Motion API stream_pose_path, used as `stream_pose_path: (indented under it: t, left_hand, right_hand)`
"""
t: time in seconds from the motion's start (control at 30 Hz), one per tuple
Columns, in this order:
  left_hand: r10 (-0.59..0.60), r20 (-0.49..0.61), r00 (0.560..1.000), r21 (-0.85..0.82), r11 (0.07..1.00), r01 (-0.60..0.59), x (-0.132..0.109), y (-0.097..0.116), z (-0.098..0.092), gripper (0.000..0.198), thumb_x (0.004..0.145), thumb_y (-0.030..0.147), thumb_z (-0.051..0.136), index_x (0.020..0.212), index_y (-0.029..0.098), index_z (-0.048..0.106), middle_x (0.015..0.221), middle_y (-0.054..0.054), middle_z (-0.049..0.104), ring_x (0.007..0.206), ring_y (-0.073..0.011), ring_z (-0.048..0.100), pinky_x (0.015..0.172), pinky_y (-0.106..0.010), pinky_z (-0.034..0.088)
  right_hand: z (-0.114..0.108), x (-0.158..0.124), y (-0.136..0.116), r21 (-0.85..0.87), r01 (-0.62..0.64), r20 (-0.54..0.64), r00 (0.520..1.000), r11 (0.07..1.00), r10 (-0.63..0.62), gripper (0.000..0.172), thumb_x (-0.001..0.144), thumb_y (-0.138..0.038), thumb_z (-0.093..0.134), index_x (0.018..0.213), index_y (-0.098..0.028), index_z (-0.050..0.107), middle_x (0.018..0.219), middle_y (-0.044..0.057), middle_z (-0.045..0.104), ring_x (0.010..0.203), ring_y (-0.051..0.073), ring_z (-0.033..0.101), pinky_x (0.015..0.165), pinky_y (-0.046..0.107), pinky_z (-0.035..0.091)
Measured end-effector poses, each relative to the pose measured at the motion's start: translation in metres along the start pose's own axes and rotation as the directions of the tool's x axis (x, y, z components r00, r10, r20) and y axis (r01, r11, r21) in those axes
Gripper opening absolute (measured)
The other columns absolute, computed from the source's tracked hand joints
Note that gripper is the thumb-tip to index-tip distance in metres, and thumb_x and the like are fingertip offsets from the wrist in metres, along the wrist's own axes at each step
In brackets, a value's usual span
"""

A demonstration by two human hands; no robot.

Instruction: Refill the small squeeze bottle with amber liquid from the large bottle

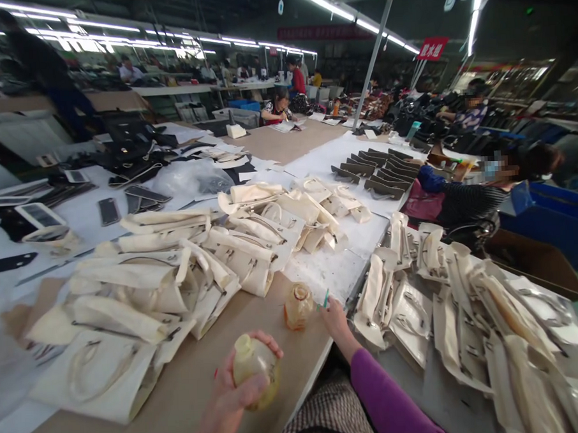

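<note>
Gripping a yellowish bottle (255, 371) in the left hand (227, 401), grip closed round it above the tabletop (195, 380). Pinching a teal stick (326, 298) in the right hand (335, 316), just beside a second bottle (297, 305). Likely risking a nudge from that wrist, tipping the second bottle toward the cream bag pieces (129, 293).

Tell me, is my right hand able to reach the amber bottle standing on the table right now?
Probably yes. The right hand rests just beside the amber bottle, with only bare table between them, though its fingers seem to pinch a small green thing.
</note>
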State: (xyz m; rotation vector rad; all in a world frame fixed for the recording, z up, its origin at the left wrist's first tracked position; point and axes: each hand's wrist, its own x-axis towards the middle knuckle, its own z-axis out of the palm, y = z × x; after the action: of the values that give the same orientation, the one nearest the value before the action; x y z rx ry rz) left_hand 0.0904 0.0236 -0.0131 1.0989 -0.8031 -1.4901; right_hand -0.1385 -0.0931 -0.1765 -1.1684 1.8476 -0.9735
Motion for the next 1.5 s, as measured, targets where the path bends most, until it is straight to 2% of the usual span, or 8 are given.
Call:
stream_pose_path:
  t: [0.23,0.47,0.67,0.83,1.0,1.1,1.33,1.5]
  left_hand:
    - [0.000,-0.032,0.999,-0.024,1.000,-0.001,-0.001,-0.009,-0.005,0.045,0.064,0.042,0.082,0.102,0.022,0.068,0.094,-0.007,0.068,0.091,-0.0266,0.062,0.076,-0.031,0.052]
    - [-0.034,-0.018,0.999,-0.039,0.999,0.033,0.001,-0.006,-0.004,0.045,0.062,0.042,0.083,0.098,0.020,0.068,0.092,-0.007,0.068,0.085,-0.0247,0.060,0.073,-0.031,0.050]
    - [-0.008,-0.078,0.997,-0.089,0.996,0.001,0.007,-0.002,-0.005,0.044,0.061,0.041,0.083,0.097,0.019,0.067,0.092,-0.007,0.068,0.085,-0.0236,0.060,0.074,-0.030,0.049]
    - [0.001,-0.175,0.985,-0.116,0.993,-0.021,0.011,-0.004,-0.003,0.041,0.065,0.038,0.082,0.098,0.020,0.066,0.092,-0.007,0.069,0.085,-0.0231,0.061,0.076,-0.031,0.048]
    - [0.027,-0.251,0.968,-0.082,0.995,-0.049,0.010,-0.008,-0.007,0.042,0.067,0.039,0.083,0.099,0.018,0.066,0.092,-0.007,0.069,0.082,-0.0208,0.060,0.072,-0.030,0.047]
    - [0.002,-0.272,0.962,-0.066,0.998,-0.021,0.007,-0.005,-0.015,0.047,0.064,0.042,0.085,0.100,0.017,0.067,0.094,-0.009,0.069,0.085,-0.0234,0.061,0.073,-0.032,0.047]
    - [-0.060,-0.295,0.954,-0.057,0.997,0.045,0.001,-0.001,-0.025,0.053,0.063,0.040,0.086,0.109,0.022,0.064,0.090,-0.002,0.066,0.079,-0.0191,0.058,0.070,-0.028,0.045]
    - [-0.139,-0.146,0.980,0.098,0.983,0.154,0.009,-0.002,-0.010,0.066,0.063,0.040,0.087,0.118,0.022,0.056,0.074,0.004,0.057,0.065,-0.0129,0.049,0.059,-0.023,0.039]
  right_hand:
    - [0.026,0.011,0.007,-0.036,-0.002,-0.047,0.999,0.999,0.000,0.033,0.091,-0.040,0.066,0.114,-0.016,0.060,0.113,0.008,0.062,0.094,0.021,0.062,0.084,0.042,0.054]
    - [0.015,0.008,0.016,0.027,0.042,-0.014,0.999,0.999,-0.042,0.033,0.088,-0.038,0.069,0.112,-0.016,0.063,0.115,0.009,0.064,0.108,0.026,0.062,0.097,0.051,0.050]
    - [0.010,-0.047,0.006,0.174,0.176,0.032,0.982,0.969,-0.184,0.081,0.072,-0.044,0.075,0.140,-0.017,0.041,0.146,0.018,0.047,0.138,0.033,0.042,0.113,0.052,0.038]
    - [0.043,-0.077,-0.020,0.264,0.150,0.008,0.987,0.953,-0.158,0.110,0.055,-0.040,0.087,0.145,-0.018,0.029,0.147,0.020,0.039,0.138,0.037,0.039,0.114,0.051,0.036]
    - [0.063,-0.065,-0.047,0.385,0.096,-0.072,0.995,0.918,-0.074,0.083,0.065,-0.045,0.080,0.133,-0.015,0.041,0.128,0.018,0.051,0.123,0.037,0.049,0.108,0.055,0.039]
    - [0.050,-0.060,-0.054,0.489,0.071,-0.011,0.997,0.869,-0.076,0.068,0.072,-0.048,0.075,0.125,-0.018,0.046,0.119,0.013,0.060,0.112,0.032,0.058,0.101,0.050,0.046]
    - [-0.016,-0.071,-0.071,0.661,-0.012,0.199,0.967,0.750,-0.160,0.058,0.074,-0.042,0.077,0.123,-0.020,0.055,0.123,0.011,0.068,0.119,0.030,0.061,0.104,0.044,0.048]
    - [-0.044,-0.086,-0.080,0.684,-0.113,0.356,0.914,0.721,-0.194,0.052,0.076,-0.044,0.078,0.120,-0.021,0.062,0.119,0.011,0.072,0.112,0.032,0.066,0.099,0.049,0.052]
